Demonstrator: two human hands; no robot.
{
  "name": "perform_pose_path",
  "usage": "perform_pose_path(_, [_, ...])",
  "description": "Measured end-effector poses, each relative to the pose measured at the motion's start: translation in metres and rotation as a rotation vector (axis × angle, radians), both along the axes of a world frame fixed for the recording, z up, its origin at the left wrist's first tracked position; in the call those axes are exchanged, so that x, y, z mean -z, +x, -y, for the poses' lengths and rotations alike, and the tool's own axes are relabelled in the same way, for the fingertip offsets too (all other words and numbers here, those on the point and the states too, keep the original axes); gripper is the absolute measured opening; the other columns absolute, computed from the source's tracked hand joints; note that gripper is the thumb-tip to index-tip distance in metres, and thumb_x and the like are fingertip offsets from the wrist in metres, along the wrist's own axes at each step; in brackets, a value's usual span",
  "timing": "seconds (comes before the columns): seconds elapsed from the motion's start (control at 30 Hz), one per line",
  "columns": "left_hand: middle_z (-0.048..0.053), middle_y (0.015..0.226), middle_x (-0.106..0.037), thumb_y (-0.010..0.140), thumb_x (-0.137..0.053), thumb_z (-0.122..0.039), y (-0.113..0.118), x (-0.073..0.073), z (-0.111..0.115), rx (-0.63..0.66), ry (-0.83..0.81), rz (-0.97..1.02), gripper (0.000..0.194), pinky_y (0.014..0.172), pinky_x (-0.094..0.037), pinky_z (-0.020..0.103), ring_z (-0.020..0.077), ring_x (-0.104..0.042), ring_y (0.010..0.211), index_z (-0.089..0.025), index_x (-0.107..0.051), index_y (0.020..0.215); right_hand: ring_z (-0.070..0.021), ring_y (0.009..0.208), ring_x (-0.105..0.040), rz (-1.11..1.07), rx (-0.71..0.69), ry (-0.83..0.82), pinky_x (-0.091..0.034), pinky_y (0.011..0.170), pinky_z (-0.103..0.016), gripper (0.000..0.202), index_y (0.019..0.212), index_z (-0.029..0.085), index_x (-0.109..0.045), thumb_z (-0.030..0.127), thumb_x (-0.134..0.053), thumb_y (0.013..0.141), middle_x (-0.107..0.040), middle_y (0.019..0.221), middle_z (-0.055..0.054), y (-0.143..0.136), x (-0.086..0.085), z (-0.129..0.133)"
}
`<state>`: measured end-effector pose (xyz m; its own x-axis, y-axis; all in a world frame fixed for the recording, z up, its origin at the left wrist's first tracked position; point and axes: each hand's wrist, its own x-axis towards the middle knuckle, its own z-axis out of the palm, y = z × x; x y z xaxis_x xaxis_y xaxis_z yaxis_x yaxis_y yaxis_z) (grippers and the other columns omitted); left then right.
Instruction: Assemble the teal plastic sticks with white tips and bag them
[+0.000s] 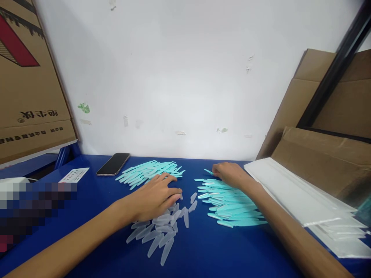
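My left hand (158, 195) hovers over translucent blade-shaped plastic caps (155, 243), its fingers apart. One small cap lies close by its index fingertip; whether they touch I cannot tell. My right hand (228, 173) is closed at the far end of a stack of slim teal plastic sticks (228, 206). From its fingertips a single teal stick (208, 171) pokes out to the left. Behind my left hand spreads a second pile of teal sticks (145, 171), partly covered by the fingers. A few loose caps (193, 202) sit between the hands.
A phone (113, 164) and a printed card (74, 175) lie at the left of the blue table (98, 208). White plastic sleeves (284, 189) are stacked at right, beside cardboard (321, 158). A large carton (31, 88) stands at left. The white wall (174, 77) bounds the back.
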<state>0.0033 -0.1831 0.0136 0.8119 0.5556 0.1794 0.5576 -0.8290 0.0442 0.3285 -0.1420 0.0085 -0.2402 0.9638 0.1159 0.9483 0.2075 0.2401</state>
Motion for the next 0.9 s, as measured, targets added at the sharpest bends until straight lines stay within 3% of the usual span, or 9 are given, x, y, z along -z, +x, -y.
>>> perform_pose_path(0.13, [0.006,0.121,-0.065,0.093,-0.052,-0.006,-0.010,0.009,-0.020,0.046,0.168,-0.079,0.034,0.090,-0.041,0.040,0.0278,-0.053,0.115,-0.027,-0.069,0.114,-0.0251,0.072,-0.068,0.028,0.029,0.129,-0.028,0.054,-0.027,0.022,0.111,0.019,-0.055,0.032,-0.040,0.102,-0.073,0.084,-0.008,-0.006,-0.005,0.005])
perform_pose_path(0.2, [0.005,0.114,-0.068,0.087,-0.057,0.000,-0.013,0.012,-0.028,0.067,0.225,-0.096,0.031,0.086,-0.040,0.038,0.0269,-0.054,0.110,-0.024,-0.072,0.101,-0.0266,0.071,-0.068,0.034,0.055,0.189,-0.027,0.053,-0.028,0.025,0.117,0.019,-0.050,0.033,-0.034,0.103,-0.072,0.082,-0.009,-0.009,-0.009,0.006])
perform_pose_path(0.3, [0.005,0.101,-0.070,0.089,-0.059,-0.004,-0.013,0.012,-0.032,0.060,0.236,-0.103,0.021,0.079,-0.039,0.035,0.0240,-0.057,0.099,-0.021,-0.071,0.091,-0.0263,0.069,-0.068,0.039,0.061,0.262,-0.025,0.052,-0.028,0.024,0.117,0.020,-0.049,0.034,-0.033,0.104,-0.073,0.082,-0.008,-0.014,-0.012,0.008])
perform_pose_path(0.47, [0.006,0.087,-0.068,0.095,-0.054,-0.012,-0.002,0.009,-0.025,0.013,0.244,-0.166,0.017,0.074,-0.040,0.034,0.0227,-0.058,0.087,-0.016,-0.069,0.089,-0.0223,0.064,-0.065,0.010,-0.036,0.342,-0.025,0.051,-0.028,0.021,0.113,0.021,-0.052,0.033,-0.038,0.103,-0.072,0.078,-0.004,-0.025,-0.015,0.015])
perform_pose_path(0.73, [0.007,0.081,-0.066,0.097,-0.045,-0.019,0.000,-0.004,-0.017,-0.122,0.231,-0.017,0.023,0.073,-0.043,0.034,0.0219,-0.058,0.078,-0.015,-0.066,0.089,-0.0147,0.075,-0.065,-0.346,-0.441,0.256,-0.043,0.063,-0.025,0.025,0.114,0.024,-0.057,0.035,-0.038,0.104,-0.070,0.100,-0.003,-0.048,-0.016,0.033])
perform_pose_path(0.9, [0.007,0.079,-0.067,0.100,-0.038,-0.026,-0.006,-0.002,-0.021,-0.142,0.184,0.129,0.032,0.067,-0.044,0.030,0.0198,-0.062,0.075,-0.016,-0.067,0.093,-0.0141,0.075,-0.064,-0.353,-0.531,0.224,-0.042,0.063,-0.025,0.027,0.114,0.024,-0.061,0.036,-0.038,0.104,-0.069,0.096,-0.003,-0.061,-0.011,0.040])
